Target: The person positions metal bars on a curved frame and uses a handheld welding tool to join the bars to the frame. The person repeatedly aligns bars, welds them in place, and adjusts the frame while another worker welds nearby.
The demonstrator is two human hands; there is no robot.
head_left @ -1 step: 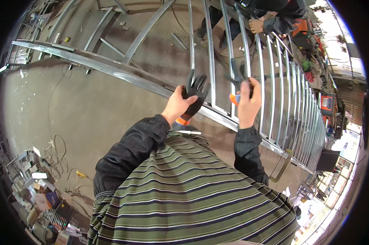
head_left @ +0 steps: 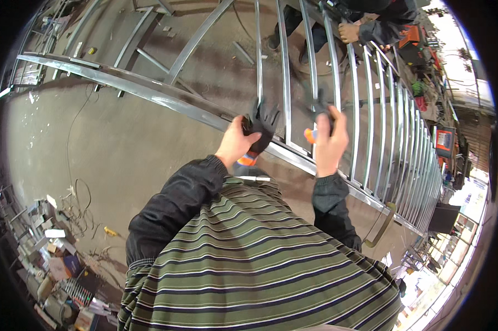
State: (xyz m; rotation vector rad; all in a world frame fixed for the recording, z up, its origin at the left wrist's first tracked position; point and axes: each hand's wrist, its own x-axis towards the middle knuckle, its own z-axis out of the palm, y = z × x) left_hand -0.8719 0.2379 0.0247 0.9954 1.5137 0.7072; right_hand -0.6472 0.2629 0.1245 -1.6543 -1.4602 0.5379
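Observation:
My left hand [head_left: 233, 144] is closed on a black work glove [head_left: 264, 128] with an orange cuff band, its thumb across the palm. The empty glove fingers spread upward over the metal frame. My right hand [head_left: 331, 144] pinches a second black glove [head_left: 320, 102], smeared by motion, and an orange and blue patch [head_left: 311, 135] shows beside the fingers. Both hands are bare, above the near rail [head_left: 301, 159] of a long metal grille with many upright bars [head_left: 286, 77]. Black sleeves cover both forearms.
Across the grille a person's hand [head_left: 349, 33] rests near its bars. A C-shaped clamp [head_left: 382, 225] hangs on the near rail at right. Scrap and boxes [head_left: 56, 259] lie at lower left, with a cable [head_left: 80, 204] on the floor. An orange machine [head_left: 443, 139] stands at far right.
My right hand has shifted slightly left, carrying its glove. My left hand has moved a little left and still holds its glove.

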